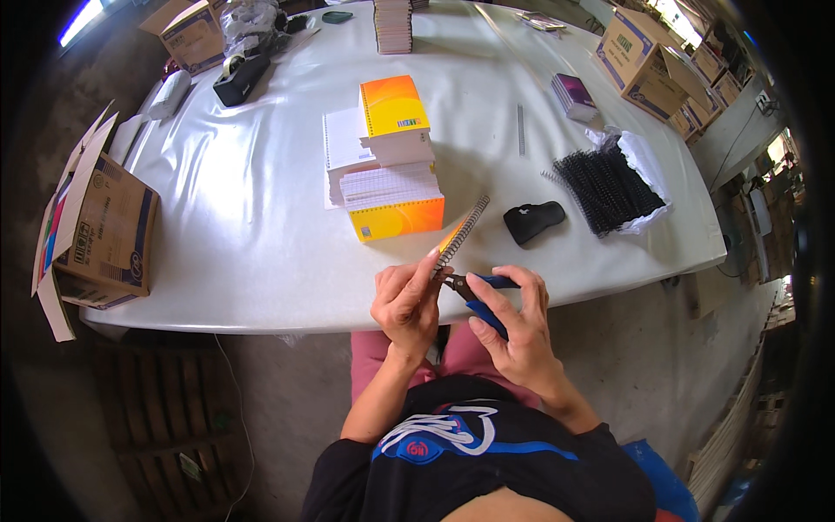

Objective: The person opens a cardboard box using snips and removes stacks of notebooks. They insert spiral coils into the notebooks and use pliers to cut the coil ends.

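My left hand (404, 300) holds a spiral-bound notebook (461, 233) with an orange cover, edge-on, its black wire spine facing me. My right hand (513, 322) grips blue-handled pliers (477, 291) whose jaws sit at the lower end of the spine. Both hands hover just off the near edge of the white table (261, 226). A stack of orange notebooks (393, 161) and loose punched pages stands just beyond them.
A pile of black binding coils (607, 187) lies on white paper at the right, a black pouch-like object (533, 220) beside it. Cardboard boxes (100, 235) sit at the left edge and far right (639, 61). A tape dispenser (239, 80) is at the back left.
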A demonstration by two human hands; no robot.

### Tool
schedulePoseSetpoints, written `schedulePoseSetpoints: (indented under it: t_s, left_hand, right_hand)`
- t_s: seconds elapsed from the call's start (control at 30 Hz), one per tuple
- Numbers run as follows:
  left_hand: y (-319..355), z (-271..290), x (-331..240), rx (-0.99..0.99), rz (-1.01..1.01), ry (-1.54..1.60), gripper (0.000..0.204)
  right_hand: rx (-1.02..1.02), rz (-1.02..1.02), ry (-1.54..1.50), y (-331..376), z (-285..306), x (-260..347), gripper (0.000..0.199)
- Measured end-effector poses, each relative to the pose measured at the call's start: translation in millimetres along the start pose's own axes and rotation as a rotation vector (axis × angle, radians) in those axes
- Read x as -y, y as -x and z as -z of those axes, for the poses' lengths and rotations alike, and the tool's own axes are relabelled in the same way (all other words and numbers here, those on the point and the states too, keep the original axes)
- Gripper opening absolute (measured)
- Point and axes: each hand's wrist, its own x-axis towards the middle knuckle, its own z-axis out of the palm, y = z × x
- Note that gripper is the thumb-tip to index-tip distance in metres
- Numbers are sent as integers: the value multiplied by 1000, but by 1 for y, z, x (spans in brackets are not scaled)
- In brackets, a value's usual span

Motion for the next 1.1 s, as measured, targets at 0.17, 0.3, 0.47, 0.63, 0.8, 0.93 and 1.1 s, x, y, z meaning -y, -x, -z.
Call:
schedulePoseSetpoints:
  t_s: [0.17, 0.3, 0.47, 0.63, 0.8, 0.93, 1.1]
  left_hand:
    - [-4, 1, -3, -30, -62, -22, 44]
    - [-1, -2, -2, -60, -78, 5, 45]
    - [0, -3, -1, -118, -145, 15, 41]
    - [-5, 11, 3, -404, 206, 322, 50]
    - [-8, 94, 42, -657, 358, 189, 36]
    - [8, 163, 76, -492, 659, -102, 37]
    - [-4, 195, 72, -41, 752, -644, 42]
  right_hand:
    - [55, -23, -39, 0, -3, 1, 43]
    - [197, -163, -481, 1, 1, 4, 42]
    - [460, -621, -1556, 9, -1, -6, 43]
    - [158, -127, -457, 1, -17, -13, 45]
    - [156, -118, 315, 24, -29, -73, 41]
    - [260, -129, 479, 15, -45, -89, 43]
    - [68, -105, 88, -32, -48, -69, 48]
